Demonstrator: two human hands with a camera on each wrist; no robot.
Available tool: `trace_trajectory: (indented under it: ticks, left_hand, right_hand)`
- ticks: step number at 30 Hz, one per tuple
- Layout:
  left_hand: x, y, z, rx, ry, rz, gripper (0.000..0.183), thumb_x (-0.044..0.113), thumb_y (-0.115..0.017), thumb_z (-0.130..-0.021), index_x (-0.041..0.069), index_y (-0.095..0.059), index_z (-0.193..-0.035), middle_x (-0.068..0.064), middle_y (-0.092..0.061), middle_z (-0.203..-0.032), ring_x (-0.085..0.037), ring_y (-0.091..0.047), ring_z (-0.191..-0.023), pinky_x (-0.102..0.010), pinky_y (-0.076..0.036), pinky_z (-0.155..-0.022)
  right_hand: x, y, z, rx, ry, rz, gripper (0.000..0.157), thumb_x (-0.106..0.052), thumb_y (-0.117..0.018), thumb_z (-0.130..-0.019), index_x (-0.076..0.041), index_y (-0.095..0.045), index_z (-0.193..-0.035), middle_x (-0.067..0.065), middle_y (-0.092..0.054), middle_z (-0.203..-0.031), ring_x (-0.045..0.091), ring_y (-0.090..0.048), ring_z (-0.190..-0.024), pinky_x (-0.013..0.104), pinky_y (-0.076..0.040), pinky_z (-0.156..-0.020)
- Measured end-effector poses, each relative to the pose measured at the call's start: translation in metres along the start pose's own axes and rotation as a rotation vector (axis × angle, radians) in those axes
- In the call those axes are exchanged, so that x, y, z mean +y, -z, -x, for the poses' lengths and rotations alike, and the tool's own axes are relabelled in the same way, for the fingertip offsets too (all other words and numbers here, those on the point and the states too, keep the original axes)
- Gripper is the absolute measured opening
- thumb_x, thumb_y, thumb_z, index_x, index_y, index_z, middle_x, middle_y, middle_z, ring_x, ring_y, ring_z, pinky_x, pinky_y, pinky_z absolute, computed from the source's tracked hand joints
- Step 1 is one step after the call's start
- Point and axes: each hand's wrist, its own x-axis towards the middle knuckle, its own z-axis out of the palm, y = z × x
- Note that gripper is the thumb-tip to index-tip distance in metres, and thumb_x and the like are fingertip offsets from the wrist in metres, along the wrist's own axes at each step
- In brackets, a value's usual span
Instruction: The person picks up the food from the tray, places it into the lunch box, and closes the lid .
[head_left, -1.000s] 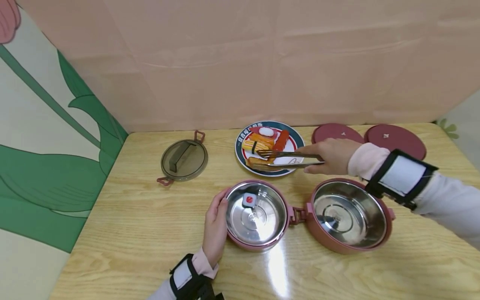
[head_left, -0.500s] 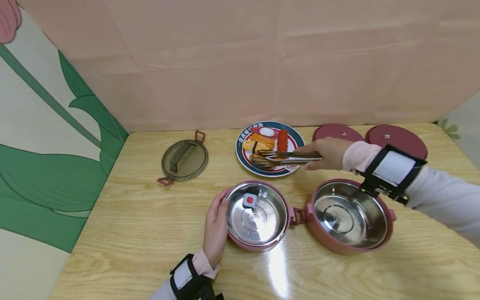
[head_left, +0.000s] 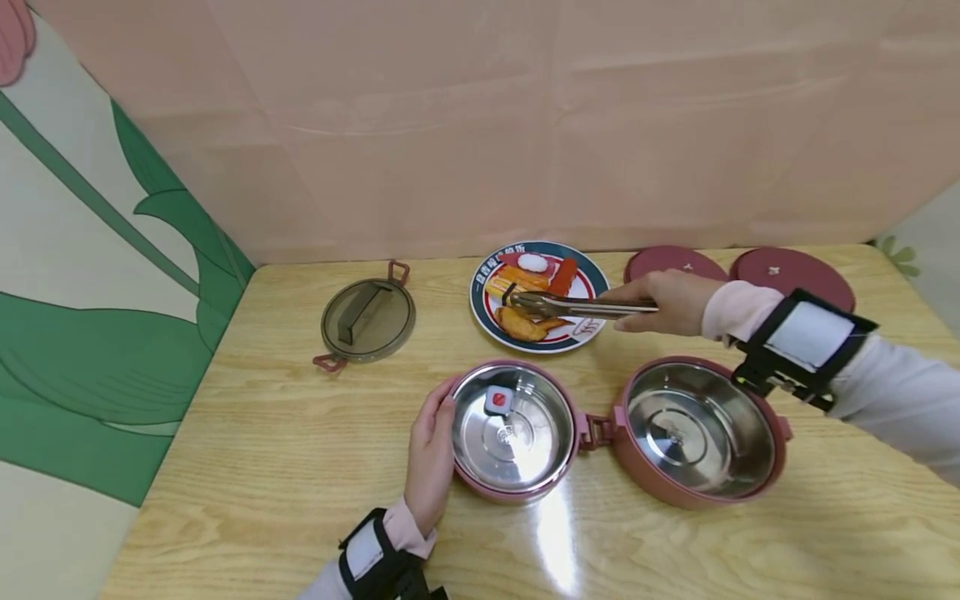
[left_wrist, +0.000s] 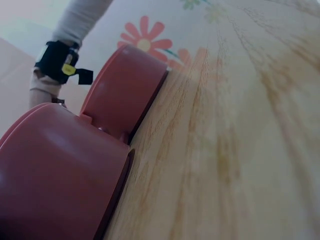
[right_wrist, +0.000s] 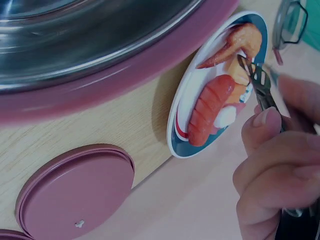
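My right hand (head_left: 667,304) grips a pair of metal tongs (head_left: 577,307), their two arms close together over the plate. The tips overlap the yellow banded piece (head_left: 498,287), just beyond a chicken wing (head_left: 521,327); the right wrist view shows the wing (right_wrist: 245,40) lying on the plate beside a scored sausage (right_wrist: 210,107). My left hand (head_left: 431,454) holds the left side of the smaller pink steel-lined food container (head_left: 517,492), thumb by the rim. A small white block with a red mark (head_left: 498,400) lies inside it. The left wrist view shows the container's outer wall (left_wrist: 60,165), no fingers.
A linked larger steel-lined container (head_left: 697,492) stands to the right, under my right forearm. The blue-rimmed plate (head_left: 480,312) also bears an egg-like piece (head_left: 532,262). Two dark red lids (head_left: 798,279) lie back right; a handled brown lid (head_left: 386,333) lies left.
The tongs have moved from around the chicken wing to above and beyond it, and their arms have drawn together. The wing stays on the plate. My left hand keeps its place.
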Motion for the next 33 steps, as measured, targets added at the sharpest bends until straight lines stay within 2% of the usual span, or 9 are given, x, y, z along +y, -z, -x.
trace_trajectory:
  ticks: [5,9,12,15,20,22,30,33]
  left_hand:
    - [0.0,0.001,0.0,0.0,-0.002,0.003,0.04,0.022,-0.034,-0.105,0.01,-0.045,-0.142,-0.006,-0.047,-0.146,-0.022,-0.038,-0.14,-0.043,-0.029,-0.119]
    - [0.0,0.001,0.0,0.001,-0.004,0.003,0.04,0.023,-0.034,-0.105,0.011,-0.046,-0.141,-0.006,-0.047,-0.146,-0.022,-0.039,-0.14,-0.043,-0.029,-0.119]
    - [0.0,0.002,0.0,-0.001,0.0,0.005,0.04,0.023,-0.034,-0.105,0.011,-0.045,-0.141,-0.006,-0.047,-0.146,-0.022,-0.039,-0.14,-0.042,-0.029,-0.119]
    - [0.0,0.001,-0.001,-0.002,0.006,0.008,0.04,0.023,-0.034,-0.105,0.012,-0.045,-0.141,-0.005,-0.047,-0.147,-0.022,-0.039,-0.14,-0.042,-0.03,-0.119]
    - [-0.001,0.0,-0.001,-0.004,0.001,0.008,0.04,0.021,-0.033,-0.105,0.01,-0.045,-0.141,-0.005,-0.047,-0.147,-0.021,-0.038,-0.141,-0.042,-0.029,-0.119]
    - [-0.001,0.0,-0.001,-0.005,-0.001,0.01,0.04,0.021,-0.033,-0.105,0.01,-0.046,-0.141,-0.005,-0.047,-0.147,-0.021,-0.038,-0.141,-0.042,-0.028,-0.12]
    - [0.0,-0.001,-0.001,-0.005,0.001,0.013,0.039,0.02,-0.033,-0.105,0.01,-0.045,-0.141,-0.005,-0.047,-0.147,-0.02,-0.038,-0.141,-0.041,-0.029,-0.119]
    - [0.001,0.0,-0.001,-0.005,0.001,0.012,0.04,0.02,-0.033,-0.105,0.01,-0.045,-0.141,-0.005,-0.047,-0.147,-0.02,-0.038,-0.14,-0.04,-0.029,-0.119]
  right_hand:
    - [-0.002,0.002,0.001,-0.034,-0.012,-0.021,0.061,-0.042,-0.071,-0.085,-0.011,-0.057,-0.135,0.013,-0.067,-0.115,0.024,-0.059,-0.09,0.049,-0.053,-0.081]
    - [-0.009,0.001,0.001,-0.056,-0.033,0.039,0.064,-0.043,-0.07,-0.084,-0.011,-0.054,-0.138,0.017,-0.066,-0.116,0.03,-0.061,-0.096,0.06,-0.05,-0.087]
    - [-0.018,0.0,0.001,-0.058,-0.058,0.116,0.064,-0.044,-0.069,-0.085,-0.014,-0.052,-0.139,0.018,-0.067,-0.115,0.031,-0.064,-0.093,0.062,-0.052,-0.083]
    - [-0.026,-0.002,0.001,-0.055,-0.095,0.175,0.069,-0.054,-0.064,-0.085,-0.016,-0.051,-0.14,0.02,-0.068,-0.112,0.031,-0.065,-0.088,0.062,-0.053,-0.079]
    - [-0.029,-0.006,0.002,-0.037,-0.153,0.185,0.08,-0.071,-0.05,-0.085,-0.014,-0.051,-0.14,0.024,-0.067,-0.114,0.037,-0.067,-0.091,0.063,-0.053,-0.081]
    - [-0.028,-0.007,0.001,-0.03,-0.154,0.176,0.08,-0.072,-0.048,-0.085,-0.012,-0.052,-0.139,0.025,-0.067,-0.114,0.037,-0.067,-0.091,0.063,-0.053,-0.081]
    - [-0.024,-0.007,-0.004,-0.014,-0.119,0.184,0.071,-0.062,-0.055,-0.087,-0.011,-0.053,-0.136,0.024,-0.067,-0.112,0.035,-0.068,-0.087,0.061,-0.054,-0.08]
    - [-0.023,-0.006,-0.006,-0.018,-0.112,0.173,0.066,-0.058,-0.058,-0.088,-0.01,-0.054,-0.133,0.022,-0.069,-0.105,0.031,-0.067,-0.08,0.059,-0.056,-0.077]
